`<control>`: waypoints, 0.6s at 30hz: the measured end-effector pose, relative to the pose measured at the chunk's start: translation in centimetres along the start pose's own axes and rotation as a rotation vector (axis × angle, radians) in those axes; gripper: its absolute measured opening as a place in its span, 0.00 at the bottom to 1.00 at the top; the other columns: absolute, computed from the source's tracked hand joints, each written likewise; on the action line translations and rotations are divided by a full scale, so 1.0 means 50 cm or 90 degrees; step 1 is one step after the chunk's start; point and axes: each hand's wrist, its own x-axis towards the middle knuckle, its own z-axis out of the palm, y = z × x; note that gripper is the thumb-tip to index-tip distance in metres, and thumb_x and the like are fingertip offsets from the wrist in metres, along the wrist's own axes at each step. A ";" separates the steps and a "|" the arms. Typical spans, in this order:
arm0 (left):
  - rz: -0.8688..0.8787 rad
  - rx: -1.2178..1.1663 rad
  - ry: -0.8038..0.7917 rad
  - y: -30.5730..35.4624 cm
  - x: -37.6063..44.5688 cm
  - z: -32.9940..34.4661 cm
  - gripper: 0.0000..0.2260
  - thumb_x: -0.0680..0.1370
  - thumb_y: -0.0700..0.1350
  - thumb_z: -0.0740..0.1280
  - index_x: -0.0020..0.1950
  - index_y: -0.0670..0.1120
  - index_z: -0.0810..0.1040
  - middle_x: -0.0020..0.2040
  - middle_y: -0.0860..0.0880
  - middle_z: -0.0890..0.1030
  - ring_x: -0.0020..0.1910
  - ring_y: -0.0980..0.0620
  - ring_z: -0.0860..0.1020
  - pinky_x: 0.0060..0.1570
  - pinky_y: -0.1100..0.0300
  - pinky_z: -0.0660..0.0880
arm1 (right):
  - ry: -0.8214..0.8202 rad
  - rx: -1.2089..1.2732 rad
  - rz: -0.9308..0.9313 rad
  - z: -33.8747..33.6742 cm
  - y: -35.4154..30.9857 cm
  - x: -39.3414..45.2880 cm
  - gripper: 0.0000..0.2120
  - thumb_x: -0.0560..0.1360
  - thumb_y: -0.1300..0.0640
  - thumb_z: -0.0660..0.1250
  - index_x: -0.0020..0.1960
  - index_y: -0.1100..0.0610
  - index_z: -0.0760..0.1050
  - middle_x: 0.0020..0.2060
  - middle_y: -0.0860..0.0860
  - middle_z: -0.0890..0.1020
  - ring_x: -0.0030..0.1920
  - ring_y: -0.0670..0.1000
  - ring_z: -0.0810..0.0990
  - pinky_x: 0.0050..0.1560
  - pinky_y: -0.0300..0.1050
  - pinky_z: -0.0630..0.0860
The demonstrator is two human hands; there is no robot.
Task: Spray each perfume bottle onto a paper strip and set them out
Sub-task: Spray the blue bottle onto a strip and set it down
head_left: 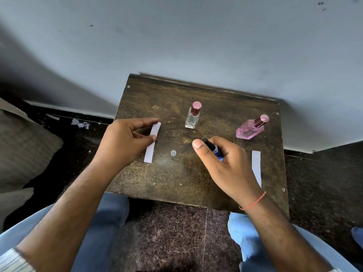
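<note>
My left hand pinches a white paper strip by its long edge, over the left part of the small dark wooden table. My right hand is wrapped around a small blue perfume bottle with a black spray head, forefinger resting over the nozzle, which points toward the strip. The bottle's small clear cap lies on the table between my hands. A clear bottle with a maroon cap stands upright at the back centre. A pink bottle stands at the back right. A second strip lies flat at the right.
The table stands against a pale wall, with dark speckled floor around it. Torn paper scraps lie on the floor at the left, next to a grey cushion. My knees in blue jeans sit under the table's near edge.
</note>
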 end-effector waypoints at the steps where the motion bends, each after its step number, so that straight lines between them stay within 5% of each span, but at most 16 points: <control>1: 0.002 0.016 0.015 -0.001 0.001 0.003 0.21 0.78 0.41 0.81 0.63 0.64 0.87 0.32 0.53 0.88 0.51 0.56 0.90 0.49 0.66 0.78 | -0.004 0.005 0.001 -0.002 0.001 0.000 0.25 0.80 0.31 0.68 0.33 0.46 0.69 0.26 0.42 0.71 0.30 0.43 0.70 0.33 0.41 0.66; 3: 0.009 0.051 0.039 -0.002 0.002 0.006 0.20 0.78 0.43 0.81 0.65 0.63 0.87 0.32 0.51 0.88 0.46 0.47 0.90 0.43 0.65 0.78 | -0.007 0.008 0.000 -0.005 0.002 0.001 0.25 0.80 0.32 0.68 0.33 0.45 0.70 0.26 0.42 0.71 0.30 0.43 0.70 0.32 0.42 0.66; 7: 0.031 0.119 0.073 -0.001 0.008 0.013 0.21 0.77 0.44 0.82 0.66 0.63 0.87 0.32 0.57 0.86 0.31 0.65 0.82 0.28 0.76 0.71 | -0.008 0.009 0.001 -0.011 0.003 0.000 0.25 0.81 0.32 0.68 0.34 0.48 0.70 0.27 0.42 0.71 0.30 0.43 0.70 0.32 0.42 0.66; 9: 0.034 0.145 0.080 0.000 0.009 0.016 0.21 0.77 0.45 0.82 0.67 0.62 0.87 0.31 0.56 0.85 0.29 0.68 0.80 0.29 0.78 0.69 | -0.006 0.011 -0.001 -0.013 0.001 -0.001 0.25 0.81 0.33 0.68 0.33 0.47 0.70 0.26 0.42 0.71 0.29 0.43 0.69 0.32 0.41 0.66; 14: 0.089 0.208 0.070 0.003 0.015 0.013 0.19 0.77 0.42 0.82 0.66 0.55 0.87 0.65 0.57 0.82 0.36 0.68 0.81 0.46 0.79 0.70 | 0.004 0.020 0.004 -0.020 -0.004 -0.001 0.24 0.81 0.34 0.68 0.33 0.44 0.69 0.26 0.42 0.70 0.30 0.43 0.69 0.33 0.39 0.65; 18: 0.087 0.210 0.052 -0.002 0.018 0.009 0.21 0.77 0.44 0.82 0.68 0.58 0.86 0.69 0.56 0.76 0.34 0.60 0.81 0.49 0.72 0.73 | 0.000 0.021 0.006 -0.019 -0.005 -0.003 0.25 0.80 0.33 0.68 0.33 0.47 0.68 0.27 0.42 0.69 0.30 0.43 0.69 0.34 0.41 0.65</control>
